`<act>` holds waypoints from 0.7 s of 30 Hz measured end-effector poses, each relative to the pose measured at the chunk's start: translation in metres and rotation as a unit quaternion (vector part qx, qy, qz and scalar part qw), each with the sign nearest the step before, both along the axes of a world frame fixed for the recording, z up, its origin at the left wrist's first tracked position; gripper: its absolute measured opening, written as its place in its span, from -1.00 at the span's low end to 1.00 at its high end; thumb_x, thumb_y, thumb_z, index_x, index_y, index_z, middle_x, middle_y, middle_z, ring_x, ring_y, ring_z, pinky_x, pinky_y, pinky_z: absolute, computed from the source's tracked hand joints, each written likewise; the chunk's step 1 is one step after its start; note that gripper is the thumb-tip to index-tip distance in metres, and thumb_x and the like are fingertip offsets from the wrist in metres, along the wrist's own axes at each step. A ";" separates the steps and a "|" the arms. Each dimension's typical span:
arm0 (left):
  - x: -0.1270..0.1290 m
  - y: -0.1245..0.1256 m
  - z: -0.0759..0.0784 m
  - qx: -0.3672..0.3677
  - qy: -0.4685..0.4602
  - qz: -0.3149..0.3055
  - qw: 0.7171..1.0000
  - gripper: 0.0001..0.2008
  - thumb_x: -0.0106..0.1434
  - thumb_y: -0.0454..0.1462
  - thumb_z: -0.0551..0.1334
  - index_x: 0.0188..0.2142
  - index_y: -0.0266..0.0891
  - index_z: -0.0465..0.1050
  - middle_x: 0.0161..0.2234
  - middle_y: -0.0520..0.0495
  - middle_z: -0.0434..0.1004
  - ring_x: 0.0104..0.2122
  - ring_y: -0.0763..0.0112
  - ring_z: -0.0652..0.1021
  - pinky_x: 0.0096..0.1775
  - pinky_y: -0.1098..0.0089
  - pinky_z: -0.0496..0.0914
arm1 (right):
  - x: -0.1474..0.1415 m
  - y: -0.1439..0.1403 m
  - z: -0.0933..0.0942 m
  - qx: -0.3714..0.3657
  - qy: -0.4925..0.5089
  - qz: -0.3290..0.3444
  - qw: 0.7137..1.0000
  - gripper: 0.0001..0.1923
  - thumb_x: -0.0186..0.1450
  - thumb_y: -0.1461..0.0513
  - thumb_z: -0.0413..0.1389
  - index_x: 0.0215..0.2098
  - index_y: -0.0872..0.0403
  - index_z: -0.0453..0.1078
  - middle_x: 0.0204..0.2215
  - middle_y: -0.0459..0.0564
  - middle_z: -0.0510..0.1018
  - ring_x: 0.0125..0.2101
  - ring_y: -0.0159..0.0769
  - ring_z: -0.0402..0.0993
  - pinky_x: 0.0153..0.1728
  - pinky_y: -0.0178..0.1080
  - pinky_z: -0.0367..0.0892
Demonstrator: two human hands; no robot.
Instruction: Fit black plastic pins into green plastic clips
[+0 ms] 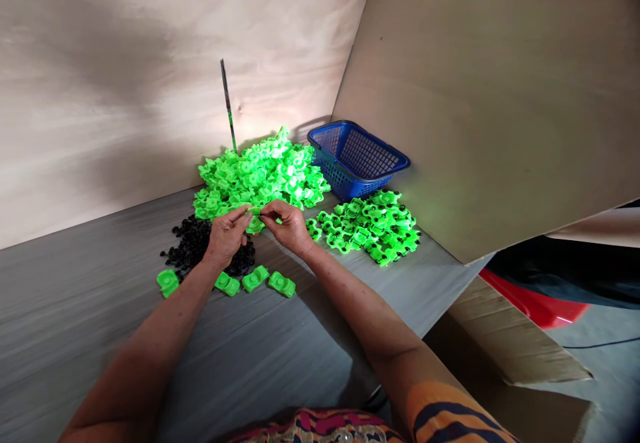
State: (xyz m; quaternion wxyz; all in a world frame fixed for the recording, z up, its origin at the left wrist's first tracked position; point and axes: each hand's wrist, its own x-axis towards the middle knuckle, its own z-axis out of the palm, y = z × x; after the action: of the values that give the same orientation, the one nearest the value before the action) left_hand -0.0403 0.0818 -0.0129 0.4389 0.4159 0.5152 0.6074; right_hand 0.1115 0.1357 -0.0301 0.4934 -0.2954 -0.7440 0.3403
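Note:
My left hand (227, 233) is closed on a green plastic toy car body (254, 210), held just in front of a large heap of similar car bodies (265, 169). At its right end the fingertips of my right hand (289, 226) are pinched together. A small dark bit shows there, too small to make out. Under and around my left hand lies a pile of small black wheels (187, 246), partly covered by it. Several single car bodies (281, 284) rest in a loose row nearer me, one of them (168, 283) left of my left forearm.
Right of my right hand lies a pile of green cars with black wheels fitted (383, 226). Behind it a blue mesh basket (365, 179) stands against the wooden side panel (475, 96). A thin dark rod (227, 103) rises behind the heap. Cardboard (520, 329) is below the table's right edge.

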 end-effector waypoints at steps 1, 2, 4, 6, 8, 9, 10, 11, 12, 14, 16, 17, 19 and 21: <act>0.000 0.000 -0.001 0.001 0.002 0.003 1.000 -0.54 -0.04 -0.08 0.50 -0.19 -0.32 0.65 -0.71 0.20 0.31 -0.77 0.58 0.29 -0.68 0.48 0.15 | 0.000 0.000 0.000 0.006 0.001 -0.001 1.000 -0.93 0.26 0.30 0.16 -0.39 0.06 0.38 -0.42 -0.10 0.47 -0.40 -0.39 0.39 -0.31 -0.31 0.32; 0.000 0.001 -0.001 0.002 0.004 0.007 1.000 -0.58 -0.02 -0.10 0.49 -0.20 -0.32 0.66 -0.71 0.20 0.30 -0.77 0.57 0.29 -0.67 0.48 0.16 | 0.000 0.000 -0.001 0.011 0.000 -0.001 1.000 -0.92 0.27 0.30 0.16 -0.39 0.05 0.38 -0.42 -0.10 0.47 -0.39 -0.38 0.39 -0.30 -0.30 0.32; 0.000 0.001 -0.003 0.009 0.007 0.016 1.000 -0.64 0.01 -0.14 0.47 -0.22 -0.31 0.66 -0.71 0.19 0.31 -0.77 0.57 0.29 -0.67 0.47 0.17 | -0.001 -0.001 -0.002 0.023 -0.007 -0.003 1.000 -0.91 0.29 0.30 0.16 -0.40 0.05 0.39 -0.42 -0.09 0.47 -0.39 -0.37 0.38 -0.29 -0.29 0.32; 0.002 0.001 -0.005 0.018 0.009 0.027 0.999 -0.68 0.02 -0.16 0.45 -0.25 -0.31 0.66 -0.71 0.19 0.31 -0.77 0.57 0.29 -0.67 0.48 0.17 | -0.002 -0.001 -0.002 0.029 -0.016 -0.006 0.999 -0.89 0.30 0.30 0.15 -0.41 0.05 0.39 -0.42 -0.09 0.47 -0.38 -0.37 0.37 -0.28 -0.29 0.31; 0.003 0.001 -0.006 0.021 0.009 0.033 0.999 -0.69 0.02 -0.17 0.44 -0.26 -0.31 0.66 -0.71 0.19 0.31 -0.77 0.57 0.30 -0.67 0.48 0.19 | -0.004 -0.001 -0.003 0.026 -0.026 -0.008 0.999 -0.88 0.30 0.31 0.14 -0.41 0.05 0.38 -0.42 -0.09 0.46 -0.37 -0.37 0.37 -0.27 -0.30 0.30; 0.003 0.002 -0.007 0.019 0.006 0.032 0.999 -0.68 0.01 -0.16 0.45 -0.26 -0.31 0.65 -0.72 0.20 0.30 -0.77 0.57 0.30 -0.67 0.48 0.20 | -0.004 0.000 -0.004 0.022 -0.030 -0.008 0.999 -0.88 0.30 0.31 0.13 -0.42 0.05 0.38 -0.42 -0.10 0.45 -0.37 -0.37 0.36 -0.28 -0.30 0.29; 0.004 0.002 -0.007 0.014 0.001 0.029 0.999 -0.67 0.00 -0.15 0.46 -0.26 -0.30 0.65 -0.71 0.20 0.30 -0.77 0.58 0.29 -0.66 0.48 0.22 | -0.004 0.000 -0.004 0.015 -0.035 -0.007 0.999 -0.88 0.29 0.32 0.13 -0.42 0.05 0.37 -0.43 -0.10 0.44 -0.37 -0.37 0.35 -0.29 -0.31 0.28; 0.003 0.003 -0.007 0.009 -0.006 0.024 1.000 -0.65 -0.01 -0.13 0.47 -0.26 -0.30 0.64 -0.70 0.19 0.32 -0.77 0.58 0.30 -0.66 0.49 0.23 | -0.004 0.001 -0.004 0.005 -0.036 -0.008 0.999 -0.89 0.28 0.32 0.13 -0.42 0.05 0.36 -0.44 -0.12 0.42 -0.38 -0.38 0.34 -0.30 -0.31 0.27; 0.002 0.004 -0.007 0.004 -0.017 0.019 1.000 -0.62 -0.03 -0.11 0.48 -0.27 -0.30 0.62 -0.68 0.18 0.36 -0.76 0.57 0.33 -0.66 0.49 0.24 | -0.004 0.001 -0.004 -0.008 -0.035 -0.012 0.999 -0.92 0.27 0.31 0.14 -0.39 0.05 0.36 -0.45 -0.13 0.41 -0.40 -0.38 0.32 -0.31 -0.32 0.26; -0.001 0.007 -0.006 -0.004 -0.044 0.017 0.999 -0.58 -0.06 -0.06 0.49 -0.29 -0.30 0.58 -0.63 0.12 0.44 -0.71 0.53 0.41 -0.67 0.52 0.25 | -0.004 0.001 -0.002 -0.035 -0.035 -0.032 0.998 -0.98 0.27 0.29 0.15 -0.32 0.06 0.38 -0.46 -0.16 0.40 -0.43 -0.39 0.28 -0.35 -0.33 0.22; -0.007 0.009 -0.004 -0.017 -0.076 0.024 0.997 -0.58 -0.05 -0.04 0.48 -0.35 -0.29 0.51 -0.58 0.06 0.49 -0.65 0.48 0.49 -0.66 0.53 0.27 | -0.004 -0.001 -0.001 -0.051 -0.079 -0.044 0.995 -0.97 0.27 0.28 0.15 -0.29 0.09 0.40 -0.47 -0.16 0.41 -0.44 -0.40 0.26 -0.36 -0.33 0.19; -0.010 0.011 -0.004 -0.027 -0.091 0.028 0.995 -0.60 -0.03 -0.04 0.47 -0.37 -0.29 0.48 -0.57 0.05 0.49 -0.63 0.45 0.52 -0.65 0.54 0.29 | -0.004 -0.003 0.000 -0.052 -0.126 -0.035 0.990 -0.98 0.26 0.30 0.14 -0.31 0.10 0.41 -0.48 -0.15 0.41 -0.44 -0.40 0.26 -0.36 -0.33 0.16; -0.015 0.012 -0.003 -0.049 -0.117 0.031 0.992 -0.64 0.00 -0.09 0.45 -0.37 -0.28 0.44 -0.58 0.03 0.50 -0.60 0.41 0.56 -0.62 0.52 0.34 | -0.006 -0.007 -0.001 -0.047 -0.249 0.010 0.967 -0.93 0.22 0.36 0.13 -0.37 0.12 0.45 -0.50 -0.12 0.44 -0.44 -0.38 0.27 -0.36 -0.33 0.13; -0.018 0.013 -0.003 -0.058 -0.131 0.029 0.989 -0.68 0.01 -0.17 0.44 -0.32 -0.29 0.44 -0.56 0.02 0.52 -0.57 0.36 0.59 -0.60 0.51 0.37 | -0.010 -0.012 -0.002 -0.038 -0.355 0.053 0.933 -0.86 0.19 0.41 0.11 -0.38 0.14 0.50 -0.48 -0.06 0.50 -0.42 -0.35 0.31 -0.36 -0.31 0.11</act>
State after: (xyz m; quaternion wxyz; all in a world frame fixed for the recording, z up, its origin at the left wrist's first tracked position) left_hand -0.0578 0.0949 -0.0164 0.5086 0.2912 0.4992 0.6382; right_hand 0.1016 0.1236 -0.0321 0.1669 -0.3758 -0.8716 0.2670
